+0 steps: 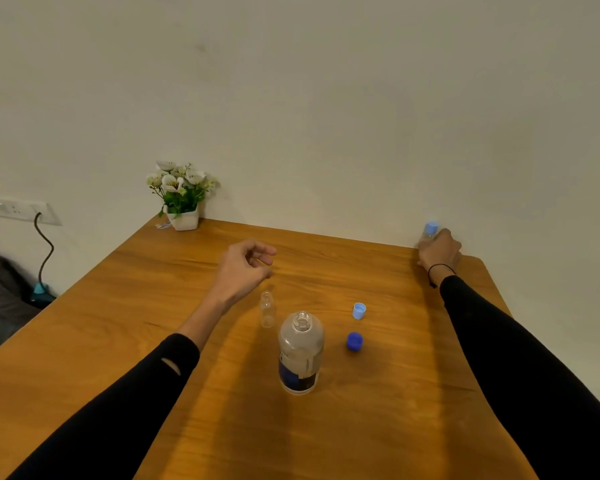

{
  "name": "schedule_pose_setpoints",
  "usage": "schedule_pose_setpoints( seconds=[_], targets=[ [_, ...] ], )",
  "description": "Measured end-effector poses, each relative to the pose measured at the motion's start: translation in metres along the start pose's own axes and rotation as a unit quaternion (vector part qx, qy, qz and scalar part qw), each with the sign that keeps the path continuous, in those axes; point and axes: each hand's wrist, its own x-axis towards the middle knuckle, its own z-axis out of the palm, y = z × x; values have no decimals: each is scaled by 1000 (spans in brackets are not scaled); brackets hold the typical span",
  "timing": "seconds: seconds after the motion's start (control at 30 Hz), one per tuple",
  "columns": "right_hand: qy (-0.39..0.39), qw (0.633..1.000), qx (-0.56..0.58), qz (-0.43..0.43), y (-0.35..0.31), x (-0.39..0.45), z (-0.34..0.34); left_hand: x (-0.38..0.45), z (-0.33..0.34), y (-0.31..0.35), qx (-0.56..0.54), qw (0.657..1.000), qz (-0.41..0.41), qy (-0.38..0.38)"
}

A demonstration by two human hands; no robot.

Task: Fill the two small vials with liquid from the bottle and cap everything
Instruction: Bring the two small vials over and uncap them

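A clear plastic bottle (301,351) with a dark blue label stands uncapped in the middle of the wooden table (153,306). Its dark blue cap (354,341) lies to the right of it. A small clear vial (267,309) stands open just beyond the bottle on the left, and a light blue vial cap (359,311) lies beyond the dark one. My left hand (245,270) hovers above and behind the open vial, fingers loosely curled, holding nothing. My right hand (439,251) at the far right corner grips a second vial (430,231) with a light blue cap on it.
A white pot of artificial flowers (181,195) stands at the table's far left corner against the wall. A wall socket with a black cable (44,244) is left of the table. The table's right edge runs close to my right forearm.
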Motion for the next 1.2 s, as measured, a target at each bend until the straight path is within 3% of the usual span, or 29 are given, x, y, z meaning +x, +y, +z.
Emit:
schedule_pose_setpoints(
  seconds=[0.1,0.27,0.4,0.5,0.67,0.77,0.87,1.03,1.2],
  targets=[
    [9,998,-14,-61,-28,-38,-16,1,0,6,-1,1000,18,-6],
    [-40,973,46,-223,-95,-146,-32,-4,8,29,-39,996,80,-26],
    [-149,939,129,-282,-131,-224,-41,-20,13,58,-64,985,125,-101],
    [-258,903,224,-261,-143,-258,-61,-37,6,71,-117,977,116,-134],
    [-288,885,90,-355,-157,-272,-105,-67,-12,78,-124,981,125,-84],
    [-287,884,103,-355,-174,-277,-130,-78,-17,80,-82,984,154,-29],
    [-229,881,38,-412,-190,-285,-140,-89,-20,86,-55,979,194,0],
    [-237,834,-10,-498,-192,-291,-152,-106,-30,88,-50,979,196,-27],
    [-336,783,-83,-516,-185,-307,-162,-122,-38,75,-84,976,171,-103]
  ],
)
